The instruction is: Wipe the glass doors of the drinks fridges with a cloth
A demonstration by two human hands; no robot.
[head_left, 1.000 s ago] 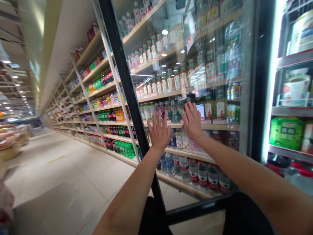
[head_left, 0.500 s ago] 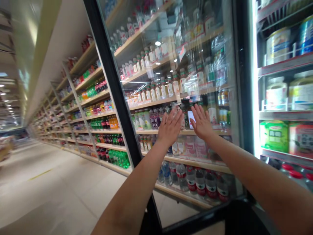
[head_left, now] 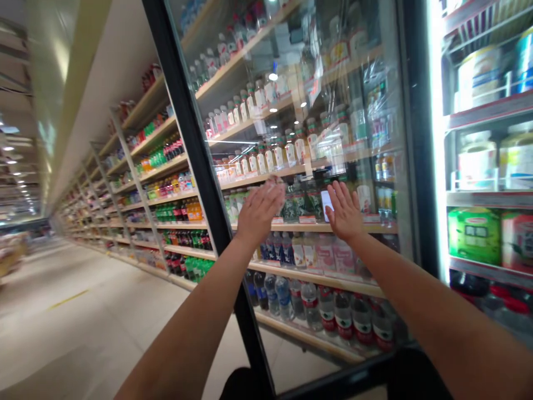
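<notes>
My left hand [head_left: 259,211] lies flat with its fingers stretched out toward the glass door [head_left: 258,139]; its fingertips are smeared, with a pinkish blur beside them. Further right, my right hand [head_left: 345,214] has its palm toward the same pane and its fingers spread a little. Both hands appear to touch the glass, though the exact contact is hidden. Beside the right thumb shows a bright pale rectangle [head_left: 327,205], perhaps a reflection. The door has a black frame [head_left: 195,122], and bottles on shelves show through the pane.
To the right, a lit cooler holds a green package [head_left: 474,236] and several jars and cans [head_left: 477,161]. Long drink shelves [head_left: 166,166] run away at the left beside the pale floor [head_left: 104,311]. Bottled water [head_left: 310,303] stands low behind the pane.
My left hand has moved left across the glass, away from my right hand. The right hand has stayed nearly in place.
</notes>
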